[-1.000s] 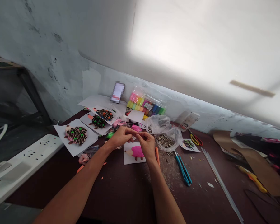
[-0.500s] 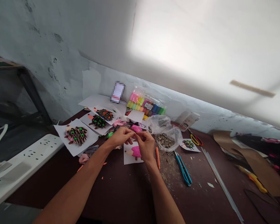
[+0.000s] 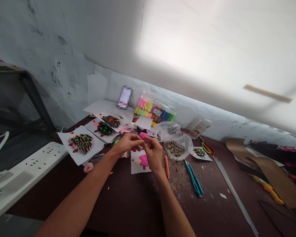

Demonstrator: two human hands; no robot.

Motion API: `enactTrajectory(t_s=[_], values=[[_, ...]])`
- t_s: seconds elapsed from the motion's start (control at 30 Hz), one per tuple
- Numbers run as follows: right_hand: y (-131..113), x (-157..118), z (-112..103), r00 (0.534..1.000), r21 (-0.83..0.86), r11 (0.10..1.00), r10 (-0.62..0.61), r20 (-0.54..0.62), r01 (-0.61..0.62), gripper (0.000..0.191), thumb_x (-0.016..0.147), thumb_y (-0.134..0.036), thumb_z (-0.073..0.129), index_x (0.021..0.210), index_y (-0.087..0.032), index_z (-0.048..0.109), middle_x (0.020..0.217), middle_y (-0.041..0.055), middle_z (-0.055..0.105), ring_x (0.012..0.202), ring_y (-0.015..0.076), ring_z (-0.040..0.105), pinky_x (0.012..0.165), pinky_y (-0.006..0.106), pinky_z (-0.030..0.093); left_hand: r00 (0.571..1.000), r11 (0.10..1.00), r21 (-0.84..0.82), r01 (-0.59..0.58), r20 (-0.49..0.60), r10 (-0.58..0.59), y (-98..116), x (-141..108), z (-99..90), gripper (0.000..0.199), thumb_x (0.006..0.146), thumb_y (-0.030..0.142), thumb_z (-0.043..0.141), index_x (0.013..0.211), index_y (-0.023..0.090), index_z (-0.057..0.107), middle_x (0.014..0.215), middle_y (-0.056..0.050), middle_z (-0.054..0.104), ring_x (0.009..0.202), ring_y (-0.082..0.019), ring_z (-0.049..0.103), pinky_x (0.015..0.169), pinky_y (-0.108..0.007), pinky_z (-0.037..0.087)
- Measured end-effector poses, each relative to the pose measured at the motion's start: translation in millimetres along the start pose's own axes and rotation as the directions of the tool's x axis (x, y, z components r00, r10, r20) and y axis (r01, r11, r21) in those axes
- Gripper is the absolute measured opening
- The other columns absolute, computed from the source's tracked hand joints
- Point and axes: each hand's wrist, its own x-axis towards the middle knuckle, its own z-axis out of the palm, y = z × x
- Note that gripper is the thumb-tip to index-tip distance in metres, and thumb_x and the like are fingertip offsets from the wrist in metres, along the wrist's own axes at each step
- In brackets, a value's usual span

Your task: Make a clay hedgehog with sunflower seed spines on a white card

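My left hand [image 3: 128, 144] and my right hand [image 3: 153, 150] meet at the fingertips above a white card. Both are pinched closed; whatever is between the fingers is too small or hidden to make out. On the card [image 3: 136, 170] below lies a flat hedgehog shape [image 3: 143, 160] with a bright pink body and a pale face, its right side partly covered by my right hand. Just behind my fingers is a lump of pink clay [image 3: 143, 135]. An orange stick-like tool [image 3: 167, 167] lies to the right of the card.
Seed-spiked hedgehog cards [image 3: 81, 143] lie at left beside a white power strip [image 3: 45, 161]. Farther back are a phone [image 3: 124, 97] and packed coloured clay [image 3: 155, 112]. Rightward sit a bag of striped seeds [image 3: 175, 149], blue tweezers-like tool [image 3: 194, 179], scissors [image 3: 208, 148] and glue sticks [image 3: 234, 194].
My fingers have shifted very slightly while staying pinched together over the card. The things on the table keep their places.
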Motion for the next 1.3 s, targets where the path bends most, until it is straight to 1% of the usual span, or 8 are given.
enactTrajectory(t_s=[0.2, 0.53, 0.67, 0.83, 0.93, 1.07, 1.17, 1.3], values=[[-5.6, 2.0, 0.5, 0.989, 0.153, 0.977, 0.141, 0.039, -0.146, 0.028, 0.075, -0.045, 0.073, 0.083, -0.018, 0.066, 0.074, 0.0008, 0.064, 0.059, 0.0125, 0.052, 0.054, 0.025, 0.044, 0.998, 0.997, -0.064, 0.038, -0.051, -0.041, 5.6, -3.2, -0.2, 0.044, 0.059, 0.052, 0.081, 0.073, 0.014, 0.064, 0.070, -0.005, 0.071, 0.058, -0.014, 0.065, 0.047, -0.020, 0.043], [-8.4, 4.4, 0.4, 0.971, 0.302, 0.923, 0.225, 0.080, -0.238, 0.027, 0.069, -0.041, 0.077, 0.076, -0.017, 0.067, 0.070, 0.0015, 0.066, 0.068, 0.0170, 0.062, 0.062, 0.028, 0.050, 0.998, 0.998, -0.047, 0.041, 0.047, -0.039, 9.5, -7.5, -1.1, 0.045, 0.064, 0.055, 0.077, 0.077, 0.013, 0.068, 0.077, -0.007, 0.071, 0.056, -0.012, 0.063, 0.044, -0.019, 0.040], [-7.4, 5.7, -1.3, 0.966, 0.331, 0.908, 0.238, 0.098, -0.257, 0.026, 0.068, -0.040, 0.078, 0.076, -0.017, 0.068, 0.069, 0.0012, 0.066, 0.064, 0.0149, 0.059, 0.061, 0.027, 0.048, 0.999, 0.998, -0.057, 0.033, -0.008, -0.033, 10.2, -7.4, 0.7, 0.044, 0.059, 0.051, 0.081, 0.074, 0.013, 0.066, 0.074, -0.006, 0.070, 0.055, -0.012, 0.062, 0.043, -0.019, 0.039], [-4.8, 9.2, -4.5, 0.941, 0.383, 0.860, 0.297, 0.162, -0.338, 0.029, 0.069, -0.044, 0.074, 0.084, -0.020, 0.070, 0.074, 0.0005, 0.067, 0.053, 0.0098, 0.049, 0.050, 0.023, 0.041, 0.997, 0.997, -0.077, 0.016, -0.080, -0.022, 12.1, -6.4, -1.1, 0.044, 0.060, 0.052, 0.079, 0.074, 0.014, 0.062, 0.068, -0.002, 0.065, 0.054, -0.012, 0.060, 0.042, -0.019, 0.039], [-4.9, 9.1, -4.3, 0.937, 0.381, 0.856, 0.305, 0.170, -0.348, 0.027, 0.070, -0.045, 0.072, 0.077, -0.020, 0.066, 0.072, 0.0002, 0.065, 0.051, 0.0082, 0.045, 0.049, 0.022, 0.040, 0.999, 0.993, -0.112, 0.022, -0.047, -0.027, 12.1, -6.1, -0.6, 0.043, 0.064, 0.053, 0.075, 0.069, 0.017, 0.053, 0.060, 0.004, 0.057, 0.048, -0.010, 0.056, 0.041, -0.019, 0.038], [-5.1, 7.9, -3.1, 0.941, 0.328, 0.884, 0.287, 0.177, -0.332, 0.036, 0.076, -0.054, 0.064, 0.067, -0.020, 0.059, 0.062, -0.0006, 0.059, 0.050, 0.0087, 0.043, 0.047, 0.022, 0.038, 0.999, 0.988, -0.147, 0.037, 0.044, -0.031, 10.6, -5.6, 1.2, 0.042, 0.076, 0.053, 0.062, 0.062, 0.019, 0.043, 0.051, 0.007, 0.045, 0.041, -0.008, 0.049, 0.041, -0.020, 0.037], [-3.7, 7.8, -2.7, 0.938, 0.287, 0.897, 0.291, 0.190, -0.337, 0.039, 0.078, -0.057, 0.059, 0.066, -0.020, 0.058, 0.057, -0.0022, 0.053, 0.050, 0.0091, 0.042, 0.048, 0.022, 0.037, 0.999, 0.993, -0.114, 0.030, 0.018, -0.028, 9.9, -5.4, 0.9, 0.041, 0.076, 0.054, 0.063, 0.064, 0.017, 0.049, 0.053, 0.005, 0.051, 0.043, -0.008, 0.050, 0.042, -0.020, 0.038], [-2.2, 8.5, -2.6, 0.946, 0.335, 0.884, 0.300, 0.127, -0.325, 0.035, 0.068, -0.050, 0.072, 0.066, -0.020, 0.054, 0.060, -0.0037, 0.054, 0.050, 0.0087, 0.042, 0.049, 0.022, 0.038, 1.000, 0.997, -0.078, -0.011, -0.007, 0.010, 8.9, -5.2, -0.9, 0.041, 0.064, 0.050, 0.077, 0.073, 0.015, 0.057, 0.064, 0.002, 0.060, 0.048, -0.007, 0.054, 0.044, -0.019, 0.040]])
